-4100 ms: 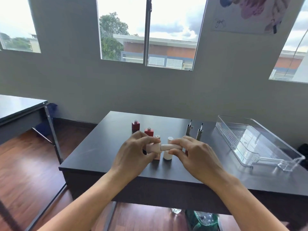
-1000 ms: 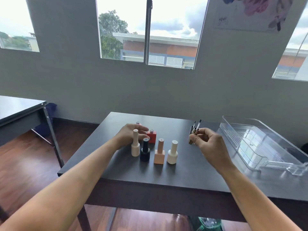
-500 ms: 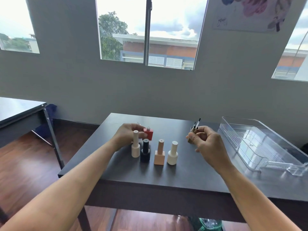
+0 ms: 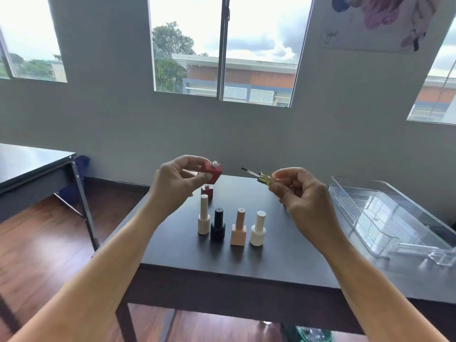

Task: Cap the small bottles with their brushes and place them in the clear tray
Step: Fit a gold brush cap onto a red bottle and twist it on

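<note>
**Head view.** Centre of frame: the left hand (image 4: pixel 177 183) pinches a small red square glass bottle (image 4: pixel 212 174) in its fingers, neck open, raised above the dark bench (image 4: pixel 283 255). Half a second ago it had barely left the surface. To its right, apart, the right hand (image 4: pixel 298 191) has also risen, and its fingers pinch a gold-capped brush (image 4: pixel 264 179) with bristles aimed at the neck. Capping appears imminent. A second red bottle (image 4: pixel 207 192) and four capped bottles (image 4: pixel 238 228) stand below. The clear plastic tray (image 4: pixel 394 225), right, holds no bottles.
</note>
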A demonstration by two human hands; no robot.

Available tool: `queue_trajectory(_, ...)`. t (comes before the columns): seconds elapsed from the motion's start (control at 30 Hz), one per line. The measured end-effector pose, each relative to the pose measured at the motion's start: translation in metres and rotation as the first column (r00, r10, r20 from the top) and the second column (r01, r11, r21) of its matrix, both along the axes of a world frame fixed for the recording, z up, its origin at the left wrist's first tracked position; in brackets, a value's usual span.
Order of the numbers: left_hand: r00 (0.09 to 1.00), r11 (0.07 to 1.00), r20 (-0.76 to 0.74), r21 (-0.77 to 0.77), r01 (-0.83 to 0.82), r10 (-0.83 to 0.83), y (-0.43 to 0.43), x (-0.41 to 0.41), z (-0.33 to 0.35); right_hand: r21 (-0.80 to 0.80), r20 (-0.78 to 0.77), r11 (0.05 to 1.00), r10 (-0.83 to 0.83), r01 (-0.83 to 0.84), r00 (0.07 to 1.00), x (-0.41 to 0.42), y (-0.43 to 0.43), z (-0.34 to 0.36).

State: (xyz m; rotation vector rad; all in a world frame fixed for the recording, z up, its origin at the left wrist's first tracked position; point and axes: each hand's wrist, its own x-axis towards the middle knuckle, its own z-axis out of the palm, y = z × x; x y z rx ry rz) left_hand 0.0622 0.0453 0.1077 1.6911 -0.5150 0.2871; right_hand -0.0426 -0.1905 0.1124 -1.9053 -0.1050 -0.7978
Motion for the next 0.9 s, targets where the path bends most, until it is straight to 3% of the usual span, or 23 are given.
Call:
queue_trajectory(0.2, 0.993, 0.990, 0.095, 0.119, -0.078, 0.067, -0.002, -0.026, -0.008, -0.068, -0.005, 0.998, 0.002, -0.002, 1.000, -0.002, 0.007, 0.001)
queue_trajectory(0.47, 0.980, 0.987, 0.179, 0.117, -0.110, 0.088, -0.011, -0.043, -0.015, -0.204, -0.020, 0.979, -0.030, 0.025, 0.999, -0.006, 0.010, -0.004)
queue_trajectory(0.9, 0.969, 0.978, 0.232, 0.166, -0.129, 0.088, -0.015, -0.045, -0.014, -0.273, -0.009, 0.958, -0.091, 0.085, 0.996, -0.011, 0.011, 0.000)
